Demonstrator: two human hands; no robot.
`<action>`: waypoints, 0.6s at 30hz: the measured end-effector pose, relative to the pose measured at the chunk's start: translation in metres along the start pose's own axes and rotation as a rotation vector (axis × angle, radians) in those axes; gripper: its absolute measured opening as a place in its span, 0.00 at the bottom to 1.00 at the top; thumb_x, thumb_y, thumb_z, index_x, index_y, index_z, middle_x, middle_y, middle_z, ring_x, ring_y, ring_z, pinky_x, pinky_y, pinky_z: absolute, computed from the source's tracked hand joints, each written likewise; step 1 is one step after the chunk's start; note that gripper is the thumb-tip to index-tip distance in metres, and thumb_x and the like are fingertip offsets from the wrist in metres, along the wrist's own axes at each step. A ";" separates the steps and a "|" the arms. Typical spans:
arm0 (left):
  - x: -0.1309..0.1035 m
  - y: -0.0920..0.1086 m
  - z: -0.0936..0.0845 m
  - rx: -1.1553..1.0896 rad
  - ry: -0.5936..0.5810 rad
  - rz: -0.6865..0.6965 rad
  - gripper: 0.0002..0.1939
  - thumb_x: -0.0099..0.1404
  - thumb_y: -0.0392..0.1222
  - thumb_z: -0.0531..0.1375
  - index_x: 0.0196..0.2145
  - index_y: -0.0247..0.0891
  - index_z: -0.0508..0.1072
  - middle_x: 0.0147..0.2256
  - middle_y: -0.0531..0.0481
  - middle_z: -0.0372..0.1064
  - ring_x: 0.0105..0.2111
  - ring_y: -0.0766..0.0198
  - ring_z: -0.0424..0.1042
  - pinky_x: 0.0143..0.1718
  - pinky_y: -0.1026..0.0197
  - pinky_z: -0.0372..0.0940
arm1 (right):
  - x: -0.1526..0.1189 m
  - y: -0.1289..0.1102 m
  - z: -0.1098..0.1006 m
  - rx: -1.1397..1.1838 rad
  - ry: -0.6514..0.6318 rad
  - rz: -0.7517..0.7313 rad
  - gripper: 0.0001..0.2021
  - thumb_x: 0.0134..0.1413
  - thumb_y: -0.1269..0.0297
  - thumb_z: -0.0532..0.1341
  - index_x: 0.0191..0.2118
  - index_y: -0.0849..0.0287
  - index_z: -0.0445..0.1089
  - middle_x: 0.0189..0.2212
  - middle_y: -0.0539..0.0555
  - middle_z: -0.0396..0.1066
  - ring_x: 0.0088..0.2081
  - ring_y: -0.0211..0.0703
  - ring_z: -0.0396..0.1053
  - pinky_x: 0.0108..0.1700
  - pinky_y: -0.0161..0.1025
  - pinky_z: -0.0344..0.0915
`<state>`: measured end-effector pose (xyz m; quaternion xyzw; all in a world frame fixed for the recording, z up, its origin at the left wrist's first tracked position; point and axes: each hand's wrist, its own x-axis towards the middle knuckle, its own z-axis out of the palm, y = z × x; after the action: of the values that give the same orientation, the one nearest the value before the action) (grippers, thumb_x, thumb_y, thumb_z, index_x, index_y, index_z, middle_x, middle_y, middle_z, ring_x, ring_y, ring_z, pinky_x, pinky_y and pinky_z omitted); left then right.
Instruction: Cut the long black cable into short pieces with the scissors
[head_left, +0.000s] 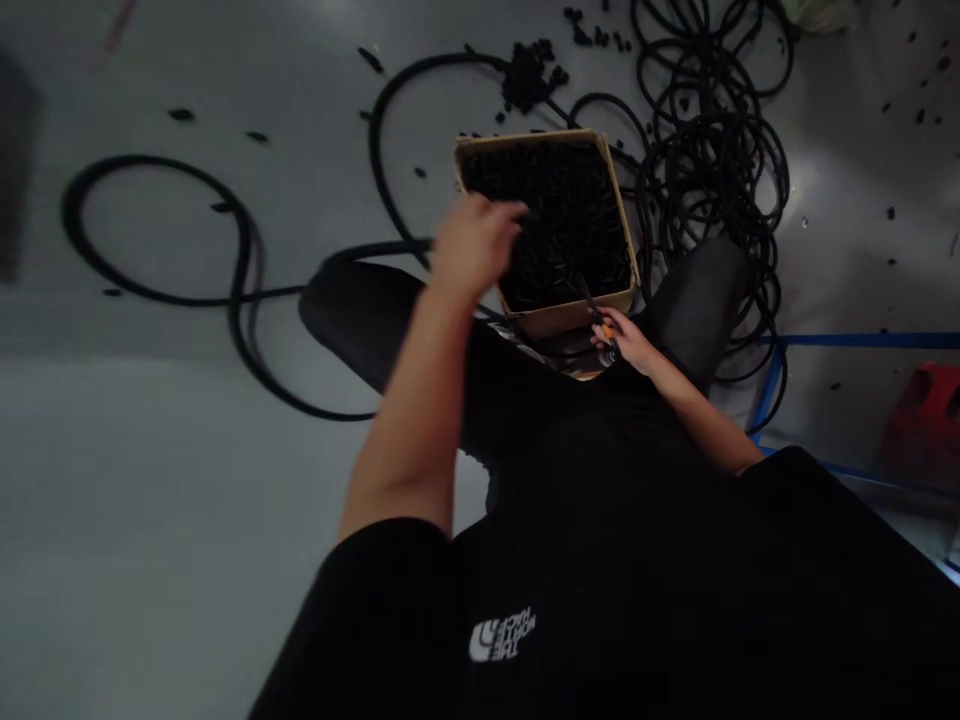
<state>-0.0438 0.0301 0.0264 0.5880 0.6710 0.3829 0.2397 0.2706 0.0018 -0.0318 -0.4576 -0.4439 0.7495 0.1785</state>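
My left hand (476,245), smeared by motion, is closed over the left side of an open cardboard box (555,322). A black hose (375,248) runs across my left knee to this hand, and a dark end shows past the fingertips. Inside the box lies a heap of short black hose pieces (570,220). At the box's near right corner, my right hand (626,338) is wrapped round a hand cutter (606,330) with black and orange handles. The cutter's dark tip points over the box; whether its jaws are apart I cannot tell.
A tangle of black hose (712,160) lies beyond my right knee. Black scraps (525,78) are piled behind the box, with others scattered over the grey floor (187,560). Blue frame bars (862,341) and a red object (926,415) stand at the right.
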 end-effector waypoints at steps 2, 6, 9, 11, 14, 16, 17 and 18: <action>-0.009 -0.004 0.044 0.029 -0.010 -0.021 0.15 0.77 0.39 0.65 0.58 0.36 0.81 0.52 0.35 0.79 0.62 0.37 0.76 0.71 0.29 0.67 | -0.002 0.002 -0.005 -0.007 0.021 -0.008 0.27 0.60 0.56 0.74 0.61 0.51 0.69 0.40 0.47 0.72 0.40 0.38 0.79 0.43 0.35 0.77; -0.040 -0.011 0.105 -0.068 0.042 -0.258 0.18 0.79 0.39 0.60 0.63 0.37 0.75 0.49 0.36 0.82 0.51 0.46 0.83 0.62 0.42 0.75 | 0.001 0.006 -0.011 -0.048 0.039 -0.004 0.31 0.55 0.50 0.76 0.61 0.51 0.70 0.39 0.46 0.71 0.38 0.38 0.79 0.41 0.35 0.75; -0.061 -0.016 0.110 -0.087 0.010 -0.299 0.20 0.81 0.46 0.59 0.66 0.39 0.76 0.52 0.36 0.83 0.52 0.45 0.84 0.63 0.41 0.75 | 0.008 0.006 -0.009 -0.091 0.038 0.006 0.32 0.51 0.49 0.77 0.59 0.52 0.72 0.37 0.45 0.69 0.36 0.38 0.76 0.38 0.34 0.73; -0.072 -0.021 0.102 -0.066 0.001 -0.233 0.25 0.82 0.53 0.59 0.69 0.42 0.75 0.60 0.34 0.81 0.61 0.43 0.80 0.69 0.40 0.71 | 0.012 0.006 -0.006 -0.114 0.042 0.006 0.32 0.49 0.51 0.78 0.59 0.51 0.74 0.37 0.46 0.69 0.35 0.36 0.74 0.36 0.33 0.70; -0.084 -0.026 0.091 -0.107 -0.023 -0.226 0.33 0.83 0.62 0.55 0.75 0.40 0.69 0.62 0.32 0.79 0.64 0.43 0.78 0.71 0.40 0.68 | 0.012 0.004 0.000 -0.137 0.048 -0.002 0.31 0.49 0.54 0.78 0.59 0.51 0.76 0.41 0.48 0.71 0.36 0.35 0.71 0.36 0.32 0.70; -0.090 -0.028 0.088 -0.172 -0.056 -0.265 0.34 0.83 0.62 0.55 0.74 0.37 0.67 0.56 0.33 0.81 0.58 0.45 0.81 0.68 0.40 0.71 | 0.010 0.002 0.003 -0.177 0.025 -0.025 0.30 0.51 0.54 0.77 0.60 0.53 0.76 0.44 0.51 0.73 0.38 0.36 0.70 0.37 0.33 0.71; -0.092 -0.027 0.088 -0.204 -0.061 -0.294 0.32 0.83 0.61 0.56 0.72 0.37 0.67 0.52 0.35 0.82 0.54 0.47 0.82 0.65 0.42 0.73 | 0.009 0.002 0.004 -0.205 0.010 -0.040 0.30 0.52 0.55 0.77 0.60 0.54 0.76 0.45 0.52 0.73 0.39 0.37 0.70 0.38 0.33 0.72; -0.094 -0.025 0.088 -0.226 -0.056 -0.320 0.28 0.82 0.60 0.58 0.68 0.38 0.68 0.49 0.37 0.82 0.50 0.49 0.83 0.63 0.43 0.75 | 0.009 0.001 0.006 -0.231 -0.002 -0.055 0.30 0.53 0.55 0.76 0.61 0.55 0.76 0.46 0.53 0.74 0.39 0.37 0.70 0.38 0.33 0.72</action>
<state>0.0268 -0.0414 -0.0574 0.4538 0.7015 0.3963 0.3806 0.2614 0.0042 -0.0360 -0.4621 -0.5398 0.6887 0.1445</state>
